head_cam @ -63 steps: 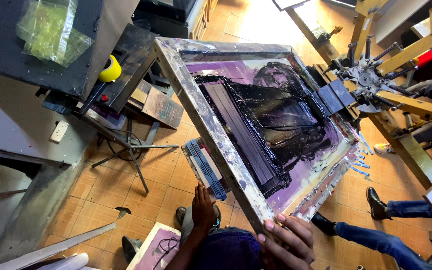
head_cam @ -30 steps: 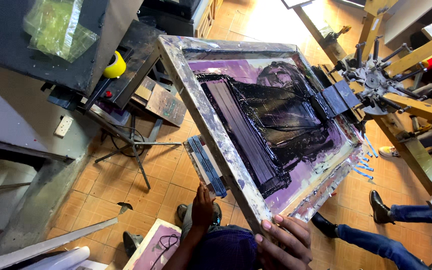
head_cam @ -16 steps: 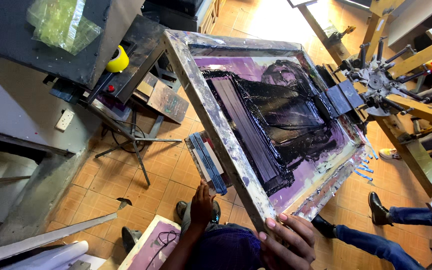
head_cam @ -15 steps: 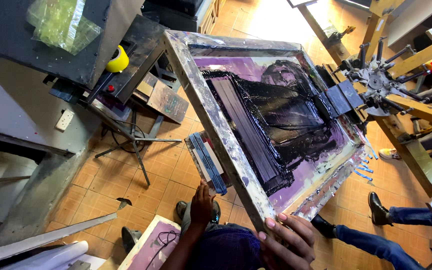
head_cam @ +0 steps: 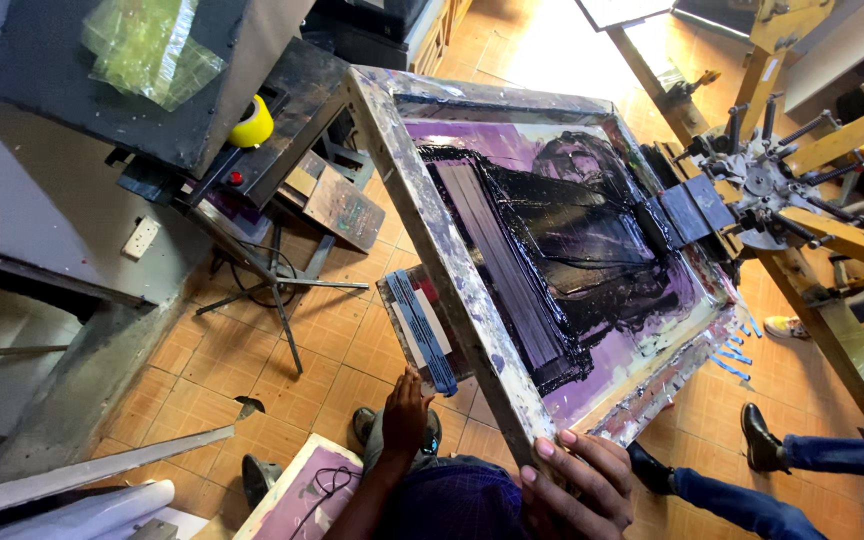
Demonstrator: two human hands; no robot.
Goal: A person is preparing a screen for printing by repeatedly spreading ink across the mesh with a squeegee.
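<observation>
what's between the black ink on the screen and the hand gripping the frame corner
In the head view, a strip of bare purple mesh and the paint-spattered frame lie between the black ink and the right hand.

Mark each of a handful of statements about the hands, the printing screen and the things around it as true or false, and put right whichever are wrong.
1. The right hand grips the near corner of the screen frame. True.
2. The mesh inside the frame is clean and white. False: it is purple and smeared with black ink.
3. The left hand rests on the squeegee inside the frame. False: it is below the frame's outer edge, near the platen with blue tape strips.
4. A yellow tape roll sits on the dark machine at upper left. True.
5. Another person's shoe and jeans-clad leg show at lower right. True.
</observation>
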